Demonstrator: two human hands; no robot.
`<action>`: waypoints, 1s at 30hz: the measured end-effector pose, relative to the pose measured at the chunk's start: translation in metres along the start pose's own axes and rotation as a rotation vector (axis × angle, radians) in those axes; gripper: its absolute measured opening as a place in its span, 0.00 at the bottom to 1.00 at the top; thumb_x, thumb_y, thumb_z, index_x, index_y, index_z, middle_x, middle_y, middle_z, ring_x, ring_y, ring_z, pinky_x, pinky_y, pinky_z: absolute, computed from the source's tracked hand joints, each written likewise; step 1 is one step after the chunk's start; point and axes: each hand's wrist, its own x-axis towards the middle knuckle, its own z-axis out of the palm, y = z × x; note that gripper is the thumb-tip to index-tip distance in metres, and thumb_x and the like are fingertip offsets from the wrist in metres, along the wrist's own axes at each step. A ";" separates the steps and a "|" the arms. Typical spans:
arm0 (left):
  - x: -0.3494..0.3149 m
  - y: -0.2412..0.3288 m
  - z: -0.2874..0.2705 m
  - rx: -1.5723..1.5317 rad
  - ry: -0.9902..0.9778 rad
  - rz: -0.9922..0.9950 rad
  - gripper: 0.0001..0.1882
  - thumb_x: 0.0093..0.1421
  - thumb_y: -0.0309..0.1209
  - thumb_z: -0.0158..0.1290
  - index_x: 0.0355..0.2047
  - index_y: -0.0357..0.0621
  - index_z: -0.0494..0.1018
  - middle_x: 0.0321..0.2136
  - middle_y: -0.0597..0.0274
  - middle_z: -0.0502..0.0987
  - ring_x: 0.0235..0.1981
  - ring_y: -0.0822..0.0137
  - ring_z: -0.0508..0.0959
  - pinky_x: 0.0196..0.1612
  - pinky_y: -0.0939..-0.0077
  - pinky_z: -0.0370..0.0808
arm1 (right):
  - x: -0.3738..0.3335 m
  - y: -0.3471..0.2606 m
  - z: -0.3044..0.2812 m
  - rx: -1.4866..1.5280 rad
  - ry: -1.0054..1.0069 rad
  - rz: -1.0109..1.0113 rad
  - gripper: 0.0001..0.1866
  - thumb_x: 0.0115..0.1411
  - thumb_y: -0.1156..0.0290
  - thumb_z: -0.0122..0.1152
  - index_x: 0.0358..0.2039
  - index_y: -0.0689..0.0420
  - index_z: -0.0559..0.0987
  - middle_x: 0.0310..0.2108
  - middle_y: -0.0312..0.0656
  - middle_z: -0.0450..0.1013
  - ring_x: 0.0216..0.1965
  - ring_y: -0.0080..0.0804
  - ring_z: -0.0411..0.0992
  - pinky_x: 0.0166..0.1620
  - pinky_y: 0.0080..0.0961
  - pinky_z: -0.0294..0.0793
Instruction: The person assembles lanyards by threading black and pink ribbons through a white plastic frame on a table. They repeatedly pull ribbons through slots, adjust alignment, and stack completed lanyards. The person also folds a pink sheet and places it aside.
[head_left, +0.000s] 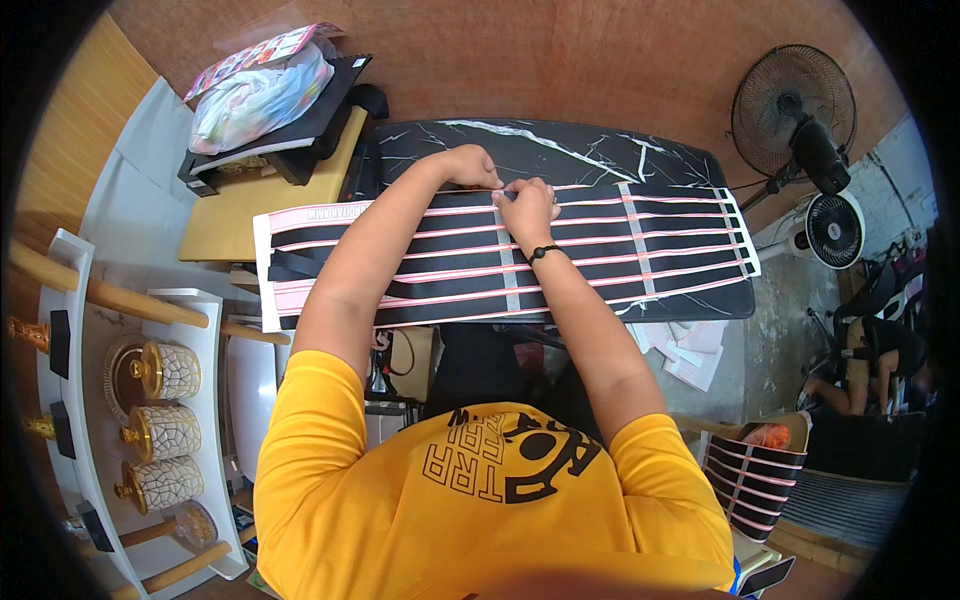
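A long panel of black bands divided by pink-and-white lines lies across a black marble-patterned table. Two grey strips run across the bands: a middle strip and one further right. My left hand is bent over the panel's far edge, fingertips closed near the top of the middle strip. Beside it, my right hand has thumb and fingers closed at that same spot, almost meeting the left. What the fingertips pinch is too small to make out. A black loose band end shows at the panel's left.
A plastic bag rests on a black stand at the far left. Gold-lidded jars fill a white shelf. Two fans stand at right. Papers lie on the floor. A similarly striped panel curves at lower right; a person sits beyond.
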 end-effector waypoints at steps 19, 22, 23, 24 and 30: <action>0.004 0.016 0.003 0.162 -0.006 0.098 0.12 0.51 0.36 0.59 0.31 0.41 0.83 0.26 0.56 0.83 0.28 0.65 0.79 0.37 0.69 0.76 | 0.005 0.011 0.005 0.074 0.048 0.008 0.11 0.47 0.61 0.75 0.29 0.50 0.85 0.38 0.40 0.76 0.48 0.44 0.71 0.49 0.48 0.65; 0.005 0.013 0.008 0.162 0.048 0.097 0.12 0.51 0.35 0.59 0.31 0.41 0.83 0.26 0.55 0.82 0.29 0.64 0.80 0.38 0.68 0.76 | -0.003 0.010 0.007 0.104 0.130 -0.050 0.09 0.47 0.63 0.75 0.28 0.50 0.85 0.38 0.41 0.76 0.47 0.44 0.71 0.49 0.50 0.65; 0.005 0.011 0.010 0.152 0.066 0.090 0.12 0.51 0.35 0.58 0.31 0.41 0.83 0.26 0.54 0.82 0.29 0.64 0.80 0.38 0.67 0.76 | -0.005 0.010 0.007 0.117 0.159 -0.074 0.08 0.47 0.64 0.74 0.27 0.51 0.85 0.38 0.41 0.76 0.47 0.44 0.71 0.49 0.50 0.64; 0.006 0.009 0.011 0.142 0.074 0.081 0.12 0.51 0.35 0.58 0.31 0.41 0.83 0.26 0.54 0.82 0.29 0.63 0.80 0.39 0.67 0.76 | -0.007 0.012 0.006 0.149 0.148 -0.100 0.08 0.47 0.64 0.74 0.27 0.51 0.85 0.37 0.41 0.76 0.46 0.44 0.71 0.49 0.49 0.65; 0.002 0.001 0.014 0.080 0.122 0.074 0.11 0.57 0.33 0.58 0.38 0.40 0.82 0.33 0.51 0.82 0.36 0.58 0.81 0.43 0.66 0.76 | 0.001 0.034 -0.009 0.324 -0.018 -0.257 0.07 0.48 0.71 0.72 0.30 0.54 0.85 0.34 0.45 0.76 0.43 0.47 0.73 0.50 0.42 0.69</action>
